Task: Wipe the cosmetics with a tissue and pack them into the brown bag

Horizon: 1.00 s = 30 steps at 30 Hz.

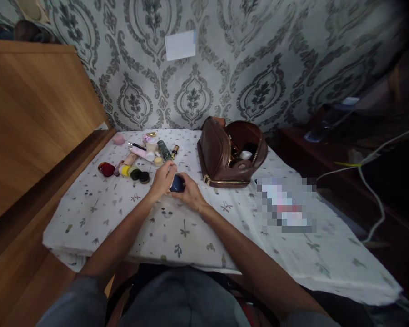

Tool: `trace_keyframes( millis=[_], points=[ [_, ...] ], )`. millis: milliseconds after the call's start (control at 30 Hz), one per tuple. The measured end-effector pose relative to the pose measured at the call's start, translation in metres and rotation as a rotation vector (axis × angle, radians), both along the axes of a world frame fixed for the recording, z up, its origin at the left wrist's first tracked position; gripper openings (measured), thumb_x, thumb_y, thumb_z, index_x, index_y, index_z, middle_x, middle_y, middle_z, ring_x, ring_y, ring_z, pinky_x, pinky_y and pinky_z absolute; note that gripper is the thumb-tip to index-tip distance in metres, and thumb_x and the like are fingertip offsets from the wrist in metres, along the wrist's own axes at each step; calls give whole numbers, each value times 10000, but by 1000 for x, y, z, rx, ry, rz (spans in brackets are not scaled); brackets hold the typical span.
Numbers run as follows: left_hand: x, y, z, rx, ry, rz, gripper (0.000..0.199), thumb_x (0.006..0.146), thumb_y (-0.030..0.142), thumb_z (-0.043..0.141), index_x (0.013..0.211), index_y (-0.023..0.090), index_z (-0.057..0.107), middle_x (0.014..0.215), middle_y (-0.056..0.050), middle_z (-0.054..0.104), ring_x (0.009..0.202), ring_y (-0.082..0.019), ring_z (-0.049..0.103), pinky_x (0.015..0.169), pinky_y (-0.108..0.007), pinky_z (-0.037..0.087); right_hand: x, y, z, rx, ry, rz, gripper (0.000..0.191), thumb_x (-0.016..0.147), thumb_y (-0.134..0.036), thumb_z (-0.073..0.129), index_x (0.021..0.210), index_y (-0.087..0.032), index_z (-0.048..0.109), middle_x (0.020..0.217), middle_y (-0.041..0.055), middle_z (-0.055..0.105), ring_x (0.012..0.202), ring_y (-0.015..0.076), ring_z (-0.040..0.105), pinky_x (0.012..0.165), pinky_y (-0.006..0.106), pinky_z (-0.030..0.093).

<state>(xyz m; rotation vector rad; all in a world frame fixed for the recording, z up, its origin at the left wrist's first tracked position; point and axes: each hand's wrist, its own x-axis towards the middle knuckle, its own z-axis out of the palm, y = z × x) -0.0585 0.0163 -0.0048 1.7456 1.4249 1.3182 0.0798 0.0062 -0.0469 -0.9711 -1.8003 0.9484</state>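
Both hands are together over the middle of the cloth-covered table. A small dark blue rounded container point(177, 183) sits between them; its exact kind is unclear. My right hand point(191, 191) is closed around its right side. My left hand point(162, 180) has its fingers pinched at the left edge, where a pale strip shows. Left of my hands lie several cosmetic items: a black round lid or jar point(144, 177), a yellow-banded container point(126, 170), a green bottle point(163, 150), a gold-and-black tube point(175, 151) and a dark red rounded item point(107, 169).
A brown leather bag point(214, 152) stands unzipped to the right, with a white item point(246, 155) inside. Farther right lies a blurred-out flat object point(286, 204). A wooden cabinet point(30, 113) borders the left; a white cable point(378, 200) hangs at the right.
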Motion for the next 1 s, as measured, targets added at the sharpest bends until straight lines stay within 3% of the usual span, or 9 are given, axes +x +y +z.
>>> trace_keyframes(
  millis=[167,267,433,600,700,867,1000],
  points=[
    [-32,3,-22,-93,-11,29,228,840,259,487,620,211,524,569,30,494,596,-158,473,595,-261,355,1,0,2,-29,107,122,642,644,-422,807,1198,-187,583,1131,78,636,1055,257,597,937,393,478],
    [-42,-2,-26,-91,2,59,236,841,267,504,612,213,518,559,34,485,584,-157,460,586,-260,338,0,-2,0,-37,133,212,676,682,-415,802,1284,-213,569,1224,86,618,1132,261,588,986,402,466],
    [-33,-11,-12,-18,43,118,208,871,230,533,664,216,530,609,33,496,634,-163,460,666,-268,348,-3,-5,-3,-2,120,170,735,712,-457,783,1358,-229,517,1320,117,574,1209,287,554,1022,435,448],
    [-14,-14,9,85,96,76,117,908,257,521,819,222,588,736,11,563,732,-182,516,749,-272,363,-6,-8,-2,-12,50,129,872,683,-472,801,1393,-189,380,1155,124,644,1041,275,628,927,426,486],
    [-10,-9,11,34,75,19,100,871,269,549,789,223,584,735,6,561,758,-194,515,767,-277,362,-7,-8,0,-7,54,161,840,659,-443,819,1334,-207,378,1170,122,649,1021,267,633,912,424,491],
    [-19,3,-4,-96,-9,1,136,817,254,518,695,211,559,691,11,570,719,-184,526,714,-277,383,-5,-6,-1,-89,144,237,815,644,-393,834,1302,-227,384,1195,112,637,1079,257,624,887,384,510],
    [-32,1,-21,-150,-16,30,177,800,250,491,635,204,538,616,15,536,656,-174,509,653,-278,384,-2,-7,1,-111,175,278,657,669,-357,810,1212,-226,463,1238,101,601,1145,253,592,894,359,505]
  ],
)
